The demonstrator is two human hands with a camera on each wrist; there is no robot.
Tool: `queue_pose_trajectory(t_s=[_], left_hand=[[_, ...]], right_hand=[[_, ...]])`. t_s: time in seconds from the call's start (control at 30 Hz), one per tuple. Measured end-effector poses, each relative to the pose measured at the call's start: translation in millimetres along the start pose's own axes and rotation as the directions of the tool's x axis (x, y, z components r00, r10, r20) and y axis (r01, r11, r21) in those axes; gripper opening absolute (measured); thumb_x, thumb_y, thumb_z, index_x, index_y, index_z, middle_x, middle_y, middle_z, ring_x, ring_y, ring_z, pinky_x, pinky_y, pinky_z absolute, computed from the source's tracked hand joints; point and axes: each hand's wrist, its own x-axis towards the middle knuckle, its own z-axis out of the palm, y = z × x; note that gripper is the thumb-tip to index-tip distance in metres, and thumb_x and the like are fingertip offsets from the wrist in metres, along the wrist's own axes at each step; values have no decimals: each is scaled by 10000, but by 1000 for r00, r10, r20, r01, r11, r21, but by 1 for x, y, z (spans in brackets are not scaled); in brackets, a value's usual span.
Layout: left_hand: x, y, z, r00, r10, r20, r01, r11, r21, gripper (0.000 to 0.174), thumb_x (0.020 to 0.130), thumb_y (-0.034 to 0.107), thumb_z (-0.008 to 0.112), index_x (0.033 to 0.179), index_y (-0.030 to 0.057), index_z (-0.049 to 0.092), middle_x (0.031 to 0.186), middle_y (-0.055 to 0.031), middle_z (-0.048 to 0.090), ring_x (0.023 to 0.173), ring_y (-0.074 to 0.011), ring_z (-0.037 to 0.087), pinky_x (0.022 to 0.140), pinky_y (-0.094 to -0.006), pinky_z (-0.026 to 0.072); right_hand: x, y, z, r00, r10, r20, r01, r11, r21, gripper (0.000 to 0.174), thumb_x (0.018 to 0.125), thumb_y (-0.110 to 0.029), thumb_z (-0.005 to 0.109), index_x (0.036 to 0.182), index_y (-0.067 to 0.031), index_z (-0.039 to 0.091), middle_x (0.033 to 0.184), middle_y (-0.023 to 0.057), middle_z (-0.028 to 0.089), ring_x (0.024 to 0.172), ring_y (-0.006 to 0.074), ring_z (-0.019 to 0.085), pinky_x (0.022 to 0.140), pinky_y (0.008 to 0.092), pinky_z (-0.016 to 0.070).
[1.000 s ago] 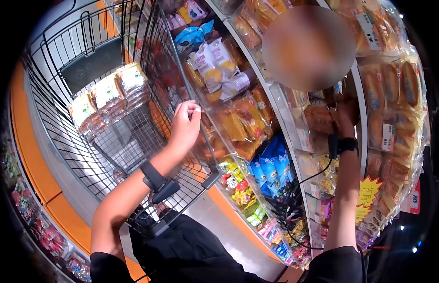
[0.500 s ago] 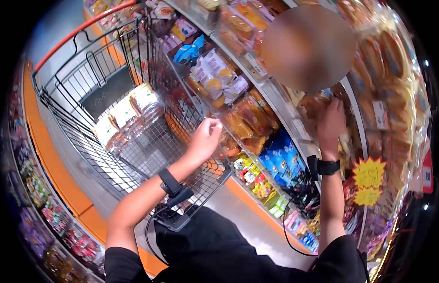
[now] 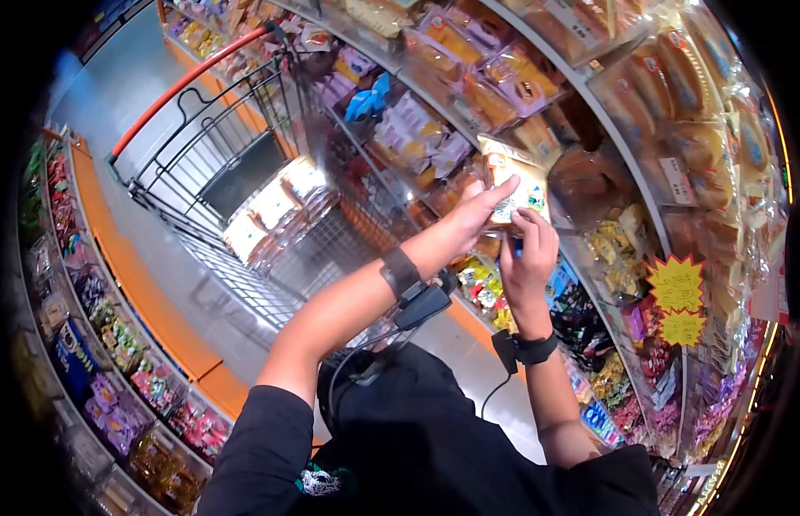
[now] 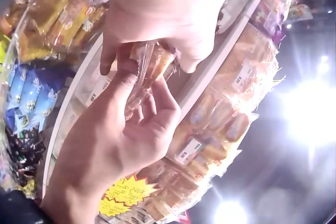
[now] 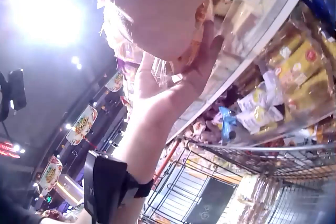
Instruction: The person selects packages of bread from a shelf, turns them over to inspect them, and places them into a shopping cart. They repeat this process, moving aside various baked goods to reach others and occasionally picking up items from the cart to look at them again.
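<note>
Packet [image 3: 529, 182], one; hands [image 3: 474, 215], two, gripping it.

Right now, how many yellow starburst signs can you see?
2. The larger sign is in front of the wrapped bread, right side of the head view; the smaller sign is directly below it. Others may be hidden.

A shop: packaged foods [image 3: 409, 138] with price tags [image 3: 673, 181] fill shelves beside a shopping cart [image 3: 236, 172].
</note>
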Motion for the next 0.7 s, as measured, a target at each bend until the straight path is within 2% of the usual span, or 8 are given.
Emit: queue_pose_trajectory(t_s=[0.07, 0.2, 0.3, 0.33, 0.4, 0.53, 0.67, 0.7], left_hand=[[-15, 6, -19, 979, 86, -183, -77, 995, 55, 386, 874, 121, 601, 1219, 7, 472, 1119, -98, 598, 968, -186, 612, 825, -322, 504], [-56, 20, -78, 942, 179, -283, -164, 983, 78, 398, 869, 91, 586, 1236, -4, 465, 1152, -117, 586, 1036, -209, 594, 889, -333, 489], [-98, 27, -121, 947, 144, -288, -118, 987, 107, 402, 912, 191, 561, 1247, -4, 451, 1169, -123, 579, 1062, -213, 588, 915, -341, 483], [-111, 25, -129, 933, 117, -339, -103, 993, 61, 410, 919, 237, 554, 1239, -1, 459, 1159, -123, 586, 1042, -203, 598, 902, -330, 488], [-130, 29, -135, 908, 77, -411, -94, 995, -21, 439, 934, 328, 541, 1223, 4, 474, 1139, -124, 601, 1002, -185, 618, 877, -307, 497], [-166, 45, -144, 893, 126, -432, -132, 991, 17, 612, 964, 488, 385, 1305, -20, 409, 1195, -123, 576, 1059, -175, 586, 898, -291, 473], [-185, 51, -150, 703, 372, -606, -94, 893, 440, 621, 976, 478, 358, 1409, 41, 276, 1405, -149, 387, 1227, -235, 457, 1000, -348, 378], [-194, 66, -127, 733, 343, -587, -147, 923, 356, 632, 975, 477, 364, 1436, 68, 222, 1439, -128, 332, 1286, -243, 380, 1015, -348, 341]], right_hand=[[-5, -11, 9, 997, -4, 79, -2, 997, 81, 453, 693, -101, 745, 1099, -42, 553, 1207, 147, 521, 1108, 338, 499, 958, 445, 372], [-10, -43, 36, 976, 138, 169, -192, 913, 361, 705, 692, -227, 792, 1263, -1, 444, 1353, 228, 362, 1229, 362, 408, 1035, 450, 320], [-25, -57, 78, 752, 449, 482, -643, 337, 688, 737, 786, -233, 739, 1341, 29, 329, 1379, 211, 320, 1162, 259, 483, 914, 363, 460], [-18, -69, 81, 626, 482, 613, -743, 128, 657, 670, 817, -180, 710, 1331, 35, 339, 1312, 203, 424, 1061, 210, 558, 813, 307, 509], [-18, -69, 95, 482, 283, 829, -854, -60, 517, 605, 831, -132, 689, 1315, 29, 363, 1175, 168, 559, 968, 171, 601, 756, 281, 521], [-14, -95, 99, 454, 189, 871, -872, -107, 477, 499, 825, -110, 688, 1231, 49, 445, 1073, 124, 621, 923, 152, 613, 741, 269, 515], [-8, -124, 97, 624, 312, 716, -751, -14, 660, 494, 811, -94, 698, 1212, 56, 453, 1093, 132, 606, 950, 151, 601, 777, 263, 504], [-7, -131, 95, 593, 344, 728, -757, -71, 650, 503, 802, -96, 708, 1203, 63, 449, 1106, 137, 589, 974, 151, 589, 814, 272, 494]])
